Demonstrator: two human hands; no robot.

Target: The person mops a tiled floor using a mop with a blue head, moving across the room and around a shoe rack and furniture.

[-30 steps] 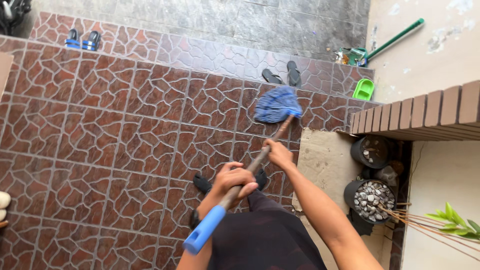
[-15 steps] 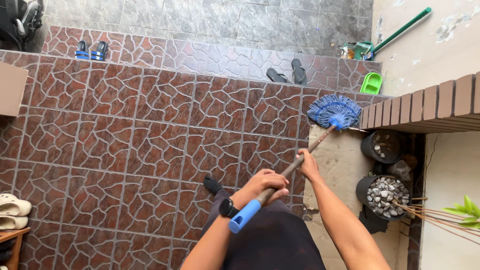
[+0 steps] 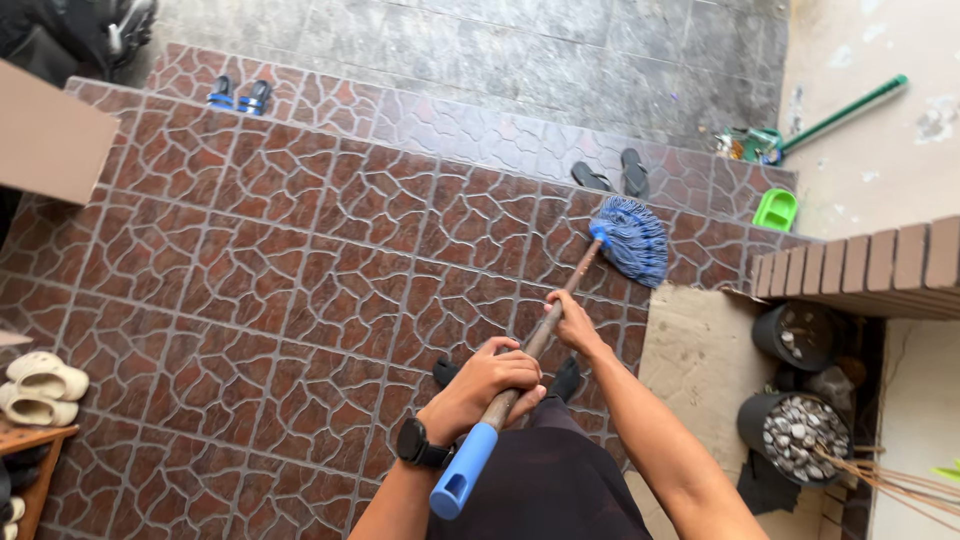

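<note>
Both hands grip the mop (image 3: 630,238); left hand (image 3: 487,385) and right hand (image 3: 572,322) hide its shaft.

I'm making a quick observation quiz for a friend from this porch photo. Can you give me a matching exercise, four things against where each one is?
Things:
1. blue mop head
2. green dustpan
3. cream clogs
4. pot of pebbles

Places:
A. left edge, above a wooden shelf
B. lower right, beside the wall
C. on the tiles near the step edge, right of centre
D. by the wall, next to the brick ledge

Pairs: 1-C, 2-D, 3-A, 4-B
</note>
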